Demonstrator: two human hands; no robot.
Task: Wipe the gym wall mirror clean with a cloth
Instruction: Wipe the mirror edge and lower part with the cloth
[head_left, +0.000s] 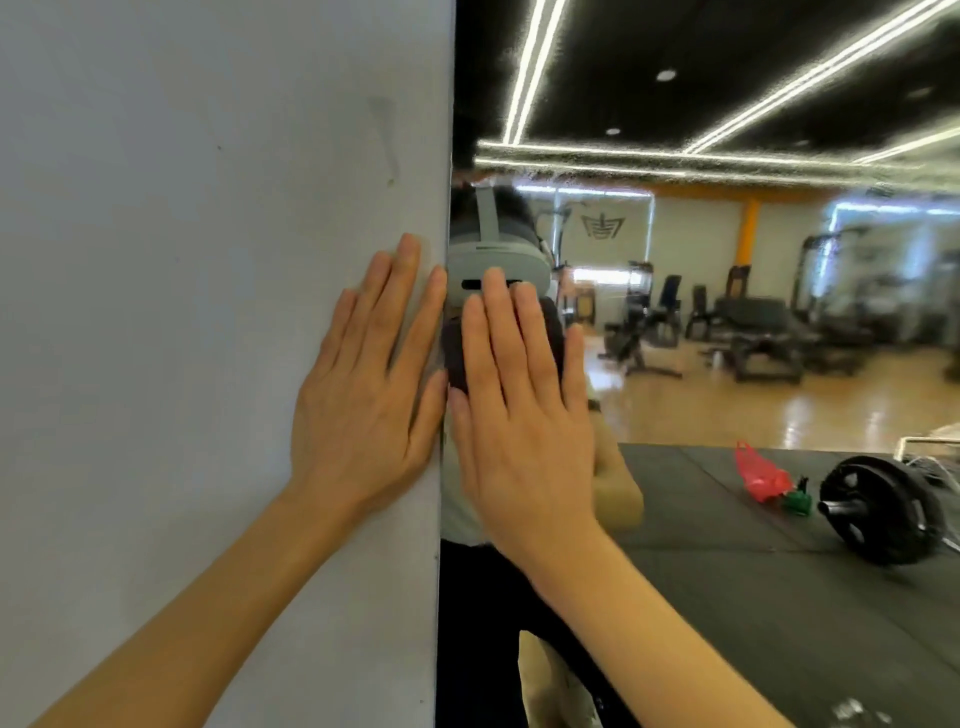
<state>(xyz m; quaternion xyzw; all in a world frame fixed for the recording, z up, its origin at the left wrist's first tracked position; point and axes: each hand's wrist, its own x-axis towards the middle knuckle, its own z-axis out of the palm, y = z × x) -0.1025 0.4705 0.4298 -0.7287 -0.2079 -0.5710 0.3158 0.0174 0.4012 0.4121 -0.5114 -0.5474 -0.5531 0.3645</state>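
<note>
Landmark: the mirror's left edge, running top to bottom through the middle of the view.

1. Left hand (363, 395). Just left of the edge, flat on the wall (182, 260). Fingers straight and spread, pointing up; grip released, holding nothing. Forearm enters from the lower left.

2. Right hand (519, 415). Just right of the edge, laid flat on the mirror (727, 364). Fingers straight, pointing up, pressing a cloth against the glass; grip released, not curled round it. Forearm enters from the lower right.

3. Cloth (453, 353). Dark, mostly hidden under the right hand's fingers; a strip shows between that hand and the edge, and another patch past the fingers on the far side. Lies against the glass, just beside the edge.

4. Wall. Pale grey, matt, filling everything left of the edge; a few faint scuffs high up.

5. Mirror. Fills everything right of the edge. Reflected, nearest the edge: the person, wearing a pale headset (498, 260). Reflected further right, low: dark floor mat, a red bag (761, 473), a small green thing (797, 501), a black weight plate (883, 514). Reflected beyond: wooden floor, gym machines (753, 327), blurred. Reflected above: black ceiling with light strips (535, 67).
</note>
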